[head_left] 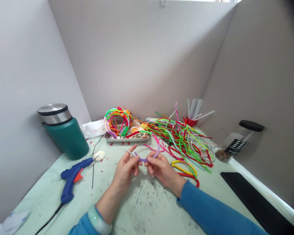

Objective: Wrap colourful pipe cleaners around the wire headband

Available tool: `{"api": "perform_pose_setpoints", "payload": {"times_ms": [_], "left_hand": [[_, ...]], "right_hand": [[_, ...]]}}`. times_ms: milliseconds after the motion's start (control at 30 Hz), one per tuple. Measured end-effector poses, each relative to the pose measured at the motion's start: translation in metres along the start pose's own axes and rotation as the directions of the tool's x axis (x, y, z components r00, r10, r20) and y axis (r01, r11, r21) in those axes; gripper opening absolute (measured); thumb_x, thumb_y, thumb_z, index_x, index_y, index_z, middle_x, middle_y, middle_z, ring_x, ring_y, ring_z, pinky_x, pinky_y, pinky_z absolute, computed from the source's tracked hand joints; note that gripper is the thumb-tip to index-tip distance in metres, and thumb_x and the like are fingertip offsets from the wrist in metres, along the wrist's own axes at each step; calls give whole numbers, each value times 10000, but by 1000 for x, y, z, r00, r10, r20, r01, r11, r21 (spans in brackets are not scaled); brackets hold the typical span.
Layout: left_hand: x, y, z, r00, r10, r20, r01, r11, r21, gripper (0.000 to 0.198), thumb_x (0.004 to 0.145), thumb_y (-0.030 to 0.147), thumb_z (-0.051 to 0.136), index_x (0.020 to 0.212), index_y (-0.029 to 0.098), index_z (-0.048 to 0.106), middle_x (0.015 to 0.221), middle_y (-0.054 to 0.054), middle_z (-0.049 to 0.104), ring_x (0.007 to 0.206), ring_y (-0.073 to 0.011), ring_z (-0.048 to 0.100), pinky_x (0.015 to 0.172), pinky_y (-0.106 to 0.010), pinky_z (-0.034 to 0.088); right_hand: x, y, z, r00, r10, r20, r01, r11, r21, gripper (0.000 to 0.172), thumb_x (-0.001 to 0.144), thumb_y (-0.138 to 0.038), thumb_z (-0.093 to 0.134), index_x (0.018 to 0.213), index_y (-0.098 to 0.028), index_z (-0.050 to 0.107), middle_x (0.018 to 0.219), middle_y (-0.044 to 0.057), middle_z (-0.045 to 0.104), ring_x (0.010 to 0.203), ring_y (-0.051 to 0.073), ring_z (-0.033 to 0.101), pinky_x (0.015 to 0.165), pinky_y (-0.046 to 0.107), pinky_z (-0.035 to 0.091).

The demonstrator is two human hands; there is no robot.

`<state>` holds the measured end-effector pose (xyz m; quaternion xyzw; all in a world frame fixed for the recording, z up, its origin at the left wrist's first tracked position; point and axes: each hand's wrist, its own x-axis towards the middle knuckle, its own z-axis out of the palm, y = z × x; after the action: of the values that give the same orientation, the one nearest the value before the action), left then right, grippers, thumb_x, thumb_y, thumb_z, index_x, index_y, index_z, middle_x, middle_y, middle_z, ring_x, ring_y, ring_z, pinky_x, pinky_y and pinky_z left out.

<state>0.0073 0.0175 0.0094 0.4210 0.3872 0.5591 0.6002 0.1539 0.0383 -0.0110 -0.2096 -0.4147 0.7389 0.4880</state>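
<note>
My left hand [128,165] pinches the purple end of a fuzzy stem chain [157,150] between thumb and fingers. A thin pale stick [129,152] also pokes out from between these fingers. Close on the right, my right hand [159,166] grips the same purple part, thumb on top. From there the chain curves up through pink and green to a red end over the metal tray [127,140]. Coiled multicoloured stems [117,122] stand on the tray's left side, beside small round pieces.
A blue glue gun [71,181] lies at the left, its nozzle by a pale disc [101,155]. Behind it stands a green bottle [67,137]. Loose fuzzy stems [186,140] are heaped at the back right, near a red cup [190,122] and a jar [237,142].
</note>
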Motion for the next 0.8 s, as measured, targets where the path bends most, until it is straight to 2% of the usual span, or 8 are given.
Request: {"api": "perform_pose_setpoints", "payload": {"times_ms": [100, 267, 433, 500, 567, 633, 700, 800], "left_hand": [[0, 0, -2, 998, 69, -9, -69, 997, -27, 491, 705, 285, 631, 1174, 179, 530, 673, 25, 577, 436, -47, 448, 442, -190, 345], [2, -5, -7, 997, 81, -17, -81, 997, 20, 303, 671, 256, 657, 955, 150, 659, 551, 46, 510, 478, -69, 457, 490, -201, 372], [3, -5, -3, 984, 166, -60, -148, 962, 230, 254, 666, 295, 659, 868, 146, 693, 841, -24, 619, 446, -40, 416, 442, -196, 360], [3, -4, -2, 978, 197, -74, -169, 945, 281, 226, 669, 310, 654, 818, 146, 702, 876, -32, 624, 430, -37, 413, 430, -197, 353], [4, -4, -1, 976, 204, -71, -171, 931, 321, 212, 672, 318, 650, 782, 144, 700, 826, -27, 629, 420, -42, 411, 419, -198, 340], [4, -4, -1, 980, 190, -57, -156, 916, 370, 197, 679, 318, 645, 743, 137, 689, 638, 2, 599, 410, -55, 401, 415, -193, 319], [3, -5, -1, 985, 170, -37, -139, 897, 420, 191, 689, 323, 636, 683, 133, 665, 466, 38, 501, 403, -67, 390, 419, -189, 301], [2, -4, 0, 989, 145, -3, -129, 890, 438, 223, 696, 349, 626, 621, 138, 623, 434, 47, 467, 400, -72, 387, 424, -192, 291]], "right_hand": [[2, -3, -4, 996, 79, -30, -74, 988, 137, 121, 710, -228, 639, 704, -154, 544, 596, -3, 631, 364, 59, 452, 355, 180, 324], [3, -5, -7, 984, 176, -3, -171, 961, 217, 118, 684, -213, 660, 716, -151, 565, 583, -12, 629, 352, 44, 406, 344, 178, 274], [3, -4, -7, 982, 187, -1, -182, 958, 223, 104, 694, -212, 650, 713, -143, 575, 572, -13, 618, 344, 35, 375, 340, 177, 248], [3, -4, -8, 984, 180, 3, -176, 959, 222, 98, 697, -209, 646, 711, -142, 575, 574, -13, 615, 349, 35, 379, 343, 177, 251], [3, -4, -8, 985, 174, 1, -170, 958, 230, 92, 699, -200, 643, 705, -142, 572, 579, -11, 616, 352, 35, 384, 347, 174, 258], [4, -3, -9, 986, 166, -1, -161, 957, 240, 86, 705, -190, 640, 705, -144, 567, 577, -10, 615, 358, 37, 396, 357, 172, 276], [4, -3, -9, 990, 143, -8, -137, 962, 236, 79, 715, -185, 633, 711, -147, 563, 578, -7, 616, 373, 44, 420, 372, 174, 302], [4, -2, -7, 996, 90, -26, -84, 978, 192, 84, 725, -189, 625, 705, -145, 555, 584, 4, 621, 395, 59, 457, 384, 181, 331]]}}
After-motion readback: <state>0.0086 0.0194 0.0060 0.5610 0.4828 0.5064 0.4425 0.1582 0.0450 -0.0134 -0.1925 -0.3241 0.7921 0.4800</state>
